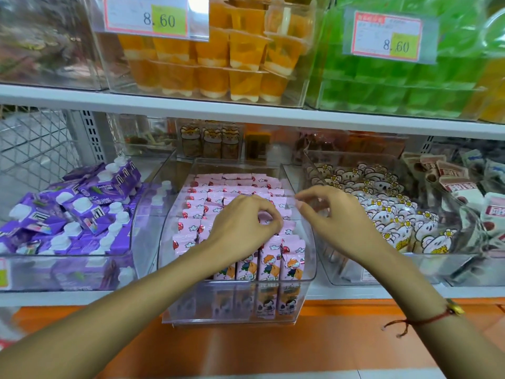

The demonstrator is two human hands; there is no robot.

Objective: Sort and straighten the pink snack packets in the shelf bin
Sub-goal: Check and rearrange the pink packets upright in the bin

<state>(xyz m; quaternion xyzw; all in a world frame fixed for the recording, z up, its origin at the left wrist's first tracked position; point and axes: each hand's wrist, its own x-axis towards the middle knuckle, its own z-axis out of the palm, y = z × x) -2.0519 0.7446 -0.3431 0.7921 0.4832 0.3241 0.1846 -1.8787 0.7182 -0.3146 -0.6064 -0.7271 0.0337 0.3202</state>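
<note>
A clear plastic bin (310, 272) stands in the middle of the lower shelf. It holds several rows of pink snack packets (232, 187) standing upright, cartoon prints facing front. My left hand (243, 222) rests on the middle rows. Its fingers are curled down, and thumb and forefinger pinch the top of one pink packet. My right hand (336, 214) hovers over the bin's right wall with its fingers curved. Its thumb and forefinger are slightly apart with nothing between them. My forearms hide part of the front rows.
A bin of purple spouted pouches (68, 214) sits to the left and a bin of white bear-shaped packets (382, 214) to the right. The shelf above (246, 113) carries orange jelly cups (218, 64) and green jelly cups (396, 86). An orange ledge (246, 346) runs below.
</note>
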